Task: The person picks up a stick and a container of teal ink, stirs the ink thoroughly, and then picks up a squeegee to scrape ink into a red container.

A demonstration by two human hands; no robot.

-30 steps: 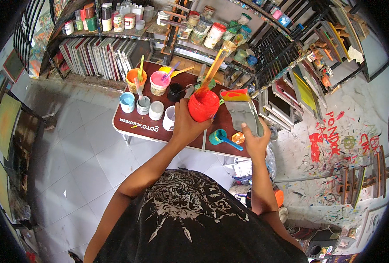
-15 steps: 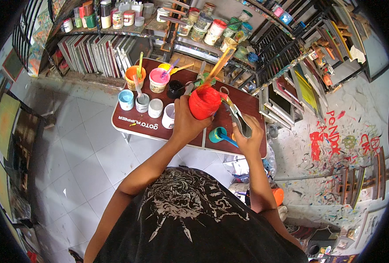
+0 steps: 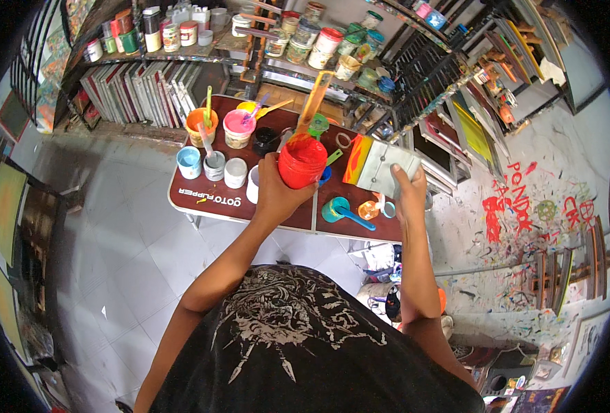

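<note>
Your left hand (image 3: 275,195) is wrapped tight round a glossy red paint tub (image 3: 303,162); your right hand (image 3: 408,195) pinches a flat, paint-smeared scraper (image 3: 382,168) over the crowded brown table (image 3: 201,203) edge.

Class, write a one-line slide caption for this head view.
Left hand lifts a red paint tub while right hand holds a paint-smeared scraper.

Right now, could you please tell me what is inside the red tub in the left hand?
The red tub in the left hand is full of red paint, with an orange stick standing in it. The stick's lower end is buried in paint and cannot be seen.
</note>
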